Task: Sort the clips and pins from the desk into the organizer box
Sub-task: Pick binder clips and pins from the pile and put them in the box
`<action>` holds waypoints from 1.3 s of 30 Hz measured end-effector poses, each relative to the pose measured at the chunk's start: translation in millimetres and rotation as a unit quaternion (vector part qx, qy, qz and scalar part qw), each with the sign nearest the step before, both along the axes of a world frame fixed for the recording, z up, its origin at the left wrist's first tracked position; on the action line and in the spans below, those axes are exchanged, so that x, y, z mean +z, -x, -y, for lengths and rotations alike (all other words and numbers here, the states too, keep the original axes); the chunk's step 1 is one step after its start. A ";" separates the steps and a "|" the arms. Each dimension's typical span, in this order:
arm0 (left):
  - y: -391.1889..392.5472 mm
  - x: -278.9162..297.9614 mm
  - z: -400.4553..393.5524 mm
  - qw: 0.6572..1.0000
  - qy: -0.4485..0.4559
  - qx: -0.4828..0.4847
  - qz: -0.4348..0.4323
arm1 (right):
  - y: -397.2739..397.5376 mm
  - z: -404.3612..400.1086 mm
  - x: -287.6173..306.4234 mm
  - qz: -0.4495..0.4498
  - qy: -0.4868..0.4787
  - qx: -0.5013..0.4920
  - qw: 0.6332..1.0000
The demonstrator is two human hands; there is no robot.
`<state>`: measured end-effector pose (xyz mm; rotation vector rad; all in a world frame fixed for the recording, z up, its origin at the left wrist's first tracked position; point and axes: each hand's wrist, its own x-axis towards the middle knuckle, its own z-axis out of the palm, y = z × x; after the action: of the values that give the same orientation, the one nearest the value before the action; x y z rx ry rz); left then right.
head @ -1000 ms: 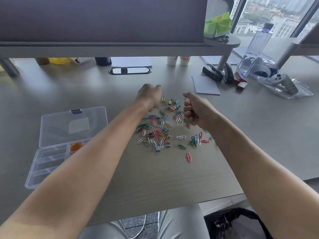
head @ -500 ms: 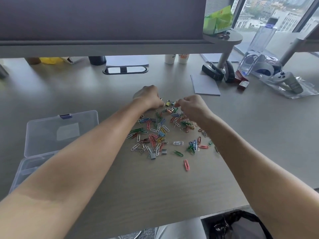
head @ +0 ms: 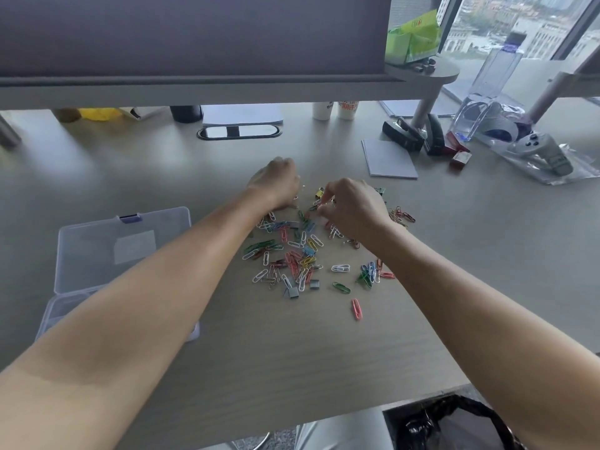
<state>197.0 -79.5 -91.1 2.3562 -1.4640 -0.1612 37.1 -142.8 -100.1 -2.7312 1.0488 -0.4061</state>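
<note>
Clips and pins [head: 302, 254] lie scattered mid-tabletop [head: 259, 352], both curled hands, left [head: 276, 186] and right [head: 352, 206], hiding the far ones, their grasp unclear, while the left forearm covers much of the organizer box [head: 97, 248].

Office: desk [head: 487, 254] with partition screen [head: 194, 34], stapler [head: 433, 134], city-view window [head: 506, 24].

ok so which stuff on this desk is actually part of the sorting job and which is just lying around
Part of the job:
- pile of paper clips
- stray pink clip
- organizer box, lid open
- left hand and right hand, at the pile's far edge

Just lying about:
- notepad
- water bottle
- game controller
- two paper cups
- green packet
</note>
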 end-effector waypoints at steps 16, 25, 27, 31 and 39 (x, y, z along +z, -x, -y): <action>21.4 12.4 -15.9 0.721 0.206 0.162 -0.642 | 13.0 15.7 3.0 0.371 -0.414 -0.175 0.813; 26.2 -0.6 3.9 0.939 0.137 0.092 -0.302 | 14.7 39.8 11.4 0.476 -0.732 -0.118 0.474; 26.0 -1.6 6.7 0.978 0.101 0.045 -0.176 | 10.6 44.0 13.0 0.459 -0.734 -0.122 0.485; 27.6 -4.1 12.1 0.994 0.046 -0.007 -0.103 | 7.9 49.0 11.8 0.401 -0.659 -0.158 0.617; 19.5 -6.8 21.0 0.996 0.053 -0.006 -0.078 | 3.6 62.3 4.1 0.262 -0.374 -0.141 0.878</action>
<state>177.5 -100.6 -97.9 2.1994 -1.3779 -0.2577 33.5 -205.1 -96.0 -1.6637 1.1289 -0.5849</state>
